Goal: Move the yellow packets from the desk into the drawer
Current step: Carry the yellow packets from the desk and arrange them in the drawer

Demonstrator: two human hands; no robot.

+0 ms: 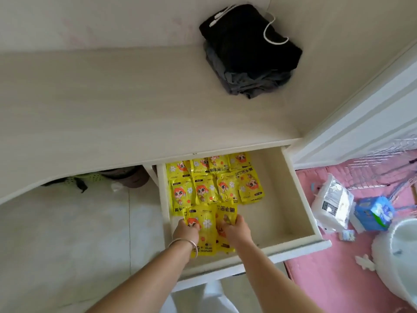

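Pinching two yellow packets (204, 224), both hands' fingers (194, 226) closed; eight lie in the drawer (279, 199).

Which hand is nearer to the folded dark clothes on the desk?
Right. The right hand is in the drawer, more directly below the folded dark clothes; the left hand lies further to the left, on the yellow packets.

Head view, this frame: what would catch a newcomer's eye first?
The yellow packets laid in rows in the open drawer stand out most, with the left hand and right hand both on the nearest ones. Next, the dark folded clothes at the desk's far corner.
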